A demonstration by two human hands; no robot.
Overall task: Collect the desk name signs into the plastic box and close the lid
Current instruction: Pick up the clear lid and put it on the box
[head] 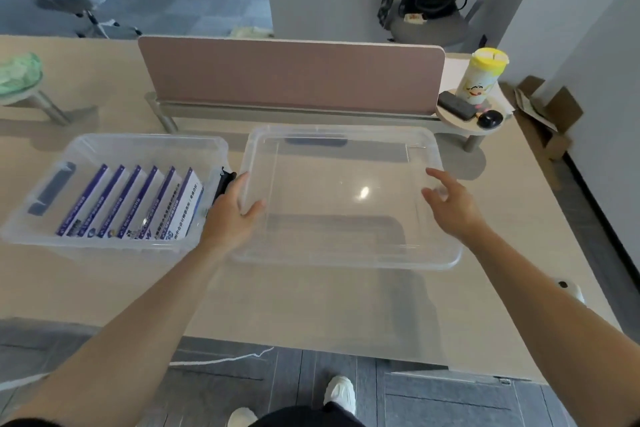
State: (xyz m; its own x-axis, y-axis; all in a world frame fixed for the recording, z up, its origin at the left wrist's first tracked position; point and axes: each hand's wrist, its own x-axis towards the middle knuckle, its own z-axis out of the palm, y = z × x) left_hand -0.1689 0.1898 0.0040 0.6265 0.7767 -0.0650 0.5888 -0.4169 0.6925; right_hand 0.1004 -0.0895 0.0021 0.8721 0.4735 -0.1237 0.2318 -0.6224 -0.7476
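Gripping the left edge of the clear lid (pixel 346 253), our left hand (pixel 230 210) pinches it with the thumb on top and the fingers along the rim. Our right hand (pixel 452 206) is at the lid's right side with its fingers spread and held loosely; we cannot tell whether they touch the plastic. The lid sits flat over the desk (pixel 114 291), just right of the box (pixel 145 141), and throws a faint shadow toward us. Six signs (pixel 138 204) stand in a row inside the box, leaning, each with a purple edge and a white face. We see dark print and a blue logo on the nearest one, but it is too blurred to read. Behind the lid stands a pink divider (pixel 294 76), and to its right a yellow-capped canister (pixel 479 80) bearing a cartoon figure.
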